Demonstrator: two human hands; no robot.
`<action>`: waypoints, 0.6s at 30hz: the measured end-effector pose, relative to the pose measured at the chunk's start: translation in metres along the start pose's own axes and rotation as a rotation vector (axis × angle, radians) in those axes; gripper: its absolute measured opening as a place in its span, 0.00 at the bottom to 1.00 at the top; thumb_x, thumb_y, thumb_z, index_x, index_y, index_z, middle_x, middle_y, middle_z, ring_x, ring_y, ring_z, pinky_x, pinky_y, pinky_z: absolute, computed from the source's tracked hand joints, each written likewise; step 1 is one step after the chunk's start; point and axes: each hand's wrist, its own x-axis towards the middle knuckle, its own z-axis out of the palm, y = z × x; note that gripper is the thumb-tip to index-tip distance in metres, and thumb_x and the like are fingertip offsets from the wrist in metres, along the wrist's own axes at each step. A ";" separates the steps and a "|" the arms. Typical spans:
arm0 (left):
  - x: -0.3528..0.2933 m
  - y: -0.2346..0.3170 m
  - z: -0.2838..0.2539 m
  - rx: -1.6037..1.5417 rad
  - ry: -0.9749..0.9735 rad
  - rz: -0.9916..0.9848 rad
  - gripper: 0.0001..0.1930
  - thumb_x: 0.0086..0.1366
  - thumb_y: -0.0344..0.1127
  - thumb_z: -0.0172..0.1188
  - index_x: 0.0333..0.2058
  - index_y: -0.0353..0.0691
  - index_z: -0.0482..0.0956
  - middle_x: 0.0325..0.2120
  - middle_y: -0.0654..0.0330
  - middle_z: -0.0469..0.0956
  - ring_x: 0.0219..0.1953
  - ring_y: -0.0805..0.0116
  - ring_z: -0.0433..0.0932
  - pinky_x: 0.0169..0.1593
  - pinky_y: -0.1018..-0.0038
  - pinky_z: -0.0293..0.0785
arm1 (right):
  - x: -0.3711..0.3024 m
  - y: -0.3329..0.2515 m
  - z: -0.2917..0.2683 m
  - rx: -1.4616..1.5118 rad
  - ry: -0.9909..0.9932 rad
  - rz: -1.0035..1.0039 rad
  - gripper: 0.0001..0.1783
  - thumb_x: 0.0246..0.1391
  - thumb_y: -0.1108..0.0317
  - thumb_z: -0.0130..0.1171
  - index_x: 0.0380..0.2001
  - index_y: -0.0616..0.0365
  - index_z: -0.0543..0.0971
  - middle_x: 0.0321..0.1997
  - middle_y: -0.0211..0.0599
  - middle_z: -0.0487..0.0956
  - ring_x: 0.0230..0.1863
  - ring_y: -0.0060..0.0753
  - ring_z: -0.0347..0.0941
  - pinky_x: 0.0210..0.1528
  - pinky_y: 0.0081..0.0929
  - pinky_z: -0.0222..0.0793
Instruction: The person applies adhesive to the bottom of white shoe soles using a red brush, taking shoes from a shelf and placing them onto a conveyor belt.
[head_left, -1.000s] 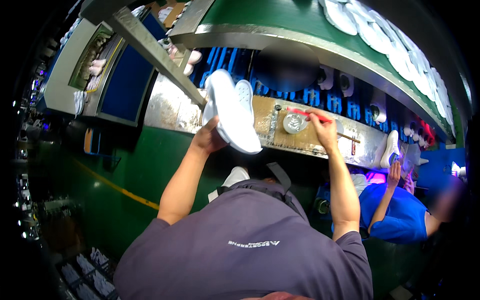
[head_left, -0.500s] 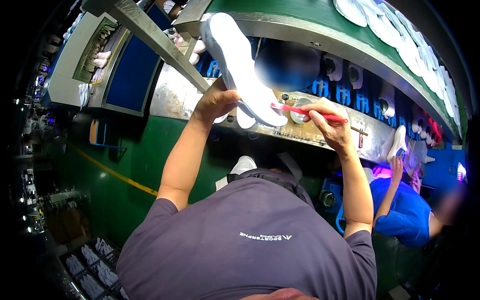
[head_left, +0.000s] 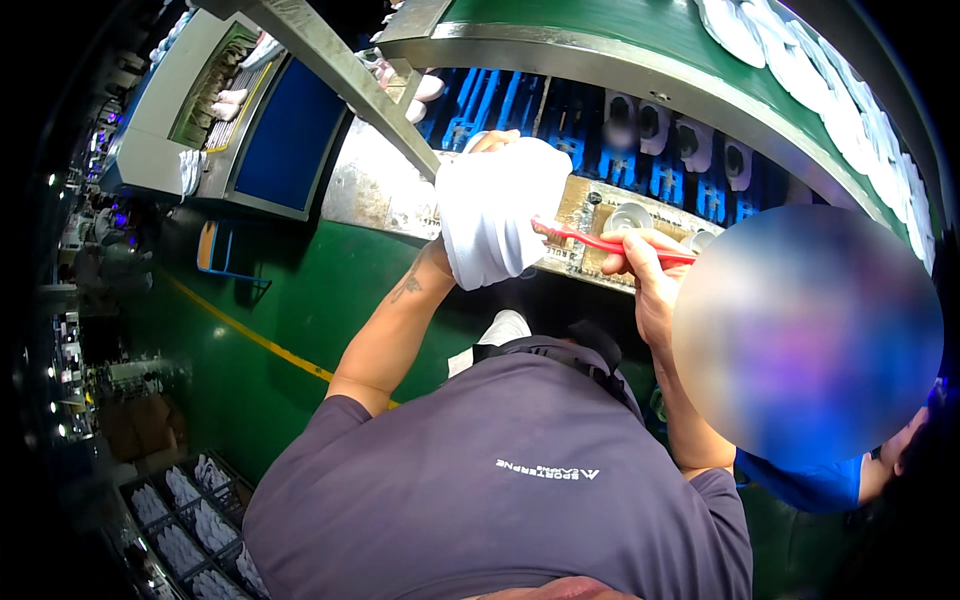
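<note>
The white shoe sole [head_left: 495, 215] is held over the front edge of the metal workbench [head_left: 365, 185] by the left hand [head_left: 494, 141], whose fingers are curled over the sole's far edge. A red-handled brush [head_left: 592, 240] is pinched between the thumb and fingers of the right hand [head_left: 655, 275], its bristle end at the sole's right edge.

If the left grip is slackened, the sole may be dropped into the gap in front of the bench and soiled on the green floor [head_left: 290, 300]. If the brush is pressed unevenly or tilted, the edge may be missed or the fluid, if any is carried, smeared. The round cup [head_left: 627, 217], just beyond the right fingers, could be tipped by a careless backswing.

The left palm is concealed by the sole; bristle contact cannot be confirmed, nor whether one sole or several are held. The cup's contents cannot be made out. The bench's right end and most of a co-worker in a blue garment [head_left: 805, 487] are covered by a blurred patch. Beyond, the shoes [head_left: 696, 165] on the blue rack [head_left: 665, 187] are partly shadowed, and the conveyor [head_left: 600, 22] is cut off above.
</note>
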 end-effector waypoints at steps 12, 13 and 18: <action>0.006 -0.023 0.070 -0.053 -0.091 0.009 0.56 0.51 0.38 0.80 0.73 0.39 0.52 0.65 0.50 0.66 0.59 0.56 0.76 0.62 0.62 0.74 | 0.002 -0.007 -0.022 0.460 0.206 -0.246 0.16 0.69 0.68 0.56 0.51 0.71 0.78 0.38 0.40 0.83 0.35 0.24 0.78 0.45 0.22 0.74; 0.010 -0.031 0.081 -0.190 -0.136 -0.081 0.57 0.53 0.39 0.78 0.74 0.40 0.48 0.66 0.49 0.65 0.59 0.56 0.75 0.58 0.65 0.78 | 0.005 -0.011 -0.038 0.490 0.197 -0.292 0.19 0.71 0.64 0.54 0.53 0.72 0.77 0.35 0.36 0.81 0.38 0.24 0.74 0.49 0.23 0.71; 0.124 -0.053 0.119 -0.654 -0.099 -0.098 0.33 0.66 0.48 0.62 0.63 0.36 0.68 0.50 0.52 0.78 0.52 0.64 0.79 0.49 0.68 0.81 | -0.011 -0.007 -0.095 0.404 0.435 -0.435 0.21 0.74 0.61 0.51 0.56 0.69 0.77 0.35 0.34 0.81 0.39 0.23 0.72 0.48 0.26 0.70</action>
